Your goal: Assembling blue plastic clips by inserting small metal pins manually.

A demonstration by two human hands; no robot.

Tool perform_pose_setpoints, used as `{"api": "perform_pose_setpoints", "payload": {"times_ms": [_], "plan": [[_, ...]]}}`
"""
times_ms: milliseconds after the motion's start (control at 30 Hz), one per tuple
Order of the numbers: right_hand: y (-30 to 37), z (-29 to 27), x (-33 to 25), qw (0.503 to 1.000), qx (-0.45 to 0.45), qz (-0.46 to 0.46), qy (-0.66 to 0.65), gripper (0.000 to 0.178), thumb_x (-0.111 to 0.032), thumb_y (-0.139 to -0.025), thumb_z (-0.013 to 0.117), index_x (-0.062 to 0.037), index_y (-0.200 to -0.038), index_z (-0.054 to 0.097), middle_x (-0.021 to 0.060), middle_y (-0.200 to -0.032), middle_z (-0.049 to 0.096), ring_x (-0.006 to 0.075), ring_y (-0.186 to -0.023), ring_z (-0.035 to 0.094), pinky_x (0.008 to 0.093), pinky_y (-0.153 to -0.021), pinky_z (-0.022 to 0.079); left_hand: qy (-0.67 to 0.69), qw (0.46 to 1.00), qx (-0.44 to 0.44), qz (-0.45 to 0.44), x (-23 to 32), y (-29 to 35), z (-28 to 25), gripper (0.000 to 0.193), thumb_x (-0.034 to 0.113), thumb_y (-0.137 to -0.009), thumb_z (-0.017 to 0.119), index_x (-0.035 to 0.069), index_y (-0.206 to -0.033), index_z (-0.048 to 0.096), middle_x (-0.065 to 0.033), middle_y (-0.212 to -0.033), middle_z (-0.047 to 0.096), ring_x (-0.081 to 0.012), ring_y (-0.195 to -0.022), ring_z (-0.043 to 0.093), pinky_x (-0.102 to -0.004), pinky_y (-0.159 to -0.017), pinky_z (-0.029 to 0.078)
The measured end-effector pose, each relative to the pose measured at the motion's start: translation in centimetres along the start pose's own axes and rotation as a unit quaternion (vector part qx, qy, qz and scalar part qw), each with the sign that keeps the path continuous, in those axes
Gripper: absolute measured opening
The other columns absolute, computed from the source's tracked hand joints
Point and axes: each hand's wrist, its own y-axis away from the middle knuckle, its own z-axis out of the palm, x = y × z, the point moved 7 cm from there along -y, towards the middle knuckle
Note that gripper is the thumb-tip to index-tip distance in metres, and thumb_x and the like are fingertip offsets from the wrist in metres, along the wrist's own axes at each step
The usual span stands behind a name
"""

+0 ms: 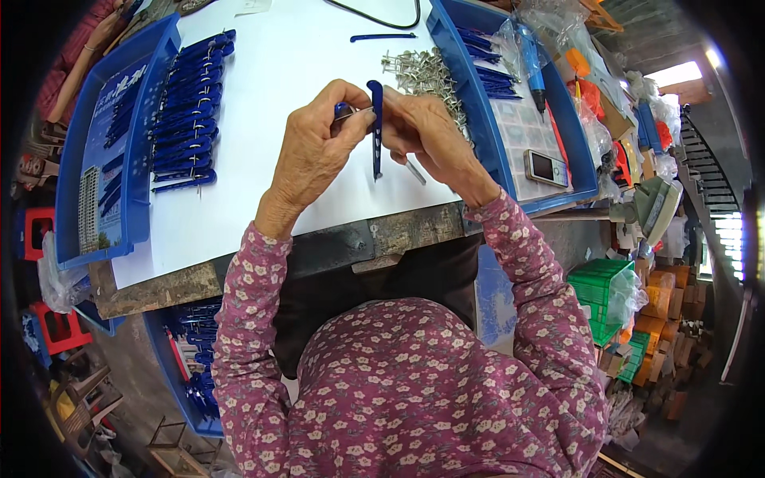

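Blue plastic strip (376, 127) was pinched upright by both left hand (315, 147) and right hand (426, 131) mid-table, probably mid-assembly, needing a pin (414, 171) pushed in next.

Phone (546, 168), green crates (607, 288), red stools (49, 323)

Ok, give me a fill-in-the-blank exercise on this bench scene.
1. Both hands hold a ____ plastic strip upright over the white sheet.
2. The heap of metal pins lies nearer the ____ hand.
3. The phone lies in the tray on the person's ____.

Missing words: blue; right; right
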Motion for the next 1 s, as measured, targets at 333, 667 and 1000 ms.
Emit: {"api": "perform_pose_setpoints", "payload": {"times_ms": [333,667,1000], "plan": [[1.3,0.6,0.4,0.998,-0.038,0.044,-0.032,0.041,-0.03,-0.091,0.043,0.0066,-0.082,0.06,-0.0045,-0.045,0.033,0.0036,-0.039,0.025,0.0195,-0.038,0.025,0.07,0.994,-0.002,-0.09,-1.4,0.2,-0.4,0.012,0.013,-0.083,0.056,0.001,-0.083,0.055,0.0024,-0.064,0.049,-0.0028,-0.057,0.039,-0.018,-0.051,0.033],[2.3,1.0,-0.8,0.993,-0.106,-0.001,-0.048,0.045,-0.032,-0.093,0.039,0.0077,-0.092,0.06,-0.0032,-0.047,0.036,0.0038,-0.037,0.026,0.0187,-0.037,0.025,0.045,0.997,-0.007,-0.061,-1.1,0.2,0.0,0.01,0.012,-0.082,0.057,0.003,-0.079,0.053,0.004,-0.061,0.044,-0.0031,-0.056,0.037,-0.0186,-0.049,0.031],[0.6,-1.0,-1.7,0.998,-0.002,-0.056,0.041,0.044,-0.034,-0.093,0.038,0.0039,-0.085,0.058,-0.0028,-0.048,0.037,0.0032,-0.038,0.028,0.0186,-0.036,0.024,0.05,0.998,-0.018,-0.028,0.8,0.0,0.0,0.009,0.011,-0.081,0.058,0.004,-0.078,0.053,0.0047,-0.063,0.045,-0.0025,-0.055,0.036,-0.0185,-0.048,0.03]]}}
